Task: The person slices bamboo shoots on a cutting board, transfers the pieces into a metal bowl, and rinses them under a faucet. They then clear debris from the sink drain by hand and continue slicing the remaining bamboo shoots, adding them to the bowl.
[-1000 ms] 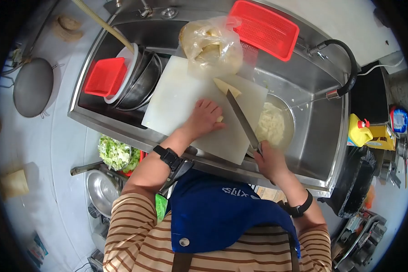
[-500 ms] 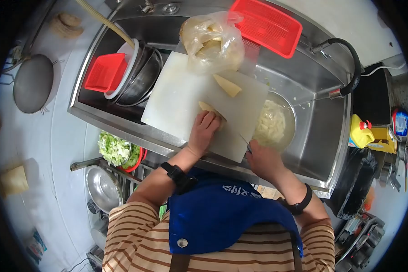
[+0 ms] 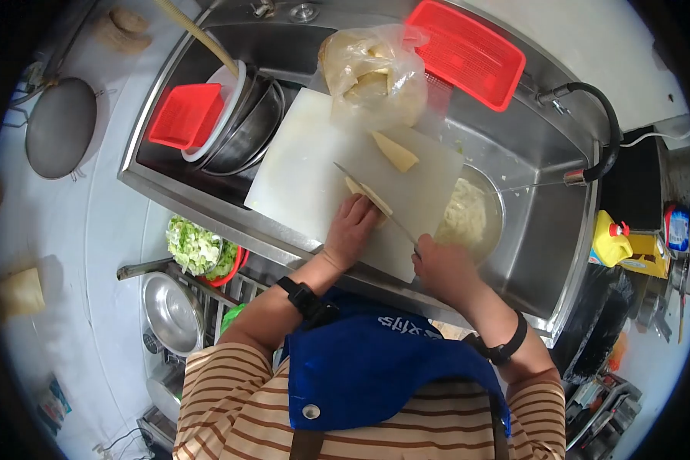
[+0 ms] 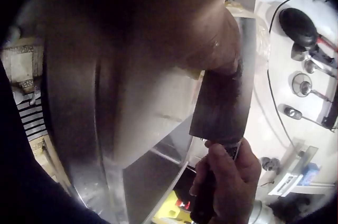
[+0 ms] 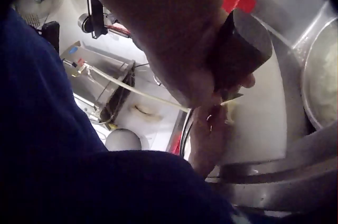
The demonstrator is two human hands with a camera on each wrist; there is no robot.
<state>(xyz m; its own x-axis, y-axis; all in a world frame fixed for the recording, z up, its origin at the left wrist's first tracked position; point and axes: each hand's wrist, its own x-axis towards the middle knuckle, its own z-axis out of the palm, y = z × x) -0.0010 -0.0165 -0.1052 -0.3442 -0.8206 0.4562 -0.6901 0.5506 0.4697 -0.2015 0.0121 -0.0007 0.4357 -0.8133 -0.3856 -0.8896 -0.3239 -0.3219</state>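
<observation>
In the head view my left hand (image 3: 350, 230) holds a pale yellow pointed piece, which looks like bamboo shoot (image 3: 353, 186), down on the white cutting board (image 3: 299, 153). My right hand (image 3: 448, 270) grips the handle of a cleaver (image 4: 222, 105). Its broad dark blade lies along the piece, right beside the left fingertips. A second bamboo shoot piece (image 3: 395, 152) rests farther up the board. Behind it sits a clear plastic bag (image 3: 376, 84) with more pale pieces inside. In the right wrist view the blade and hands hide most of the held piece.
The board lies across a steel sink (image 3: 540, 222). At its right stands a round basin (image 3: 501, 211) with pale slices in liquid. Red baskets (image 3: 468, 54) and stacked bowls (image 3: 245, 134) stand around it. A black faucet hose (image 3: 612, 126) arches at right. Chopped greens (image 3: 192, 244) sit below left.
The cleaver has swung from the board's right side over to the piece under my left hand. Earlier it touched the other piece, which now lies alone. The left hand has shifted slightly.
</observation>
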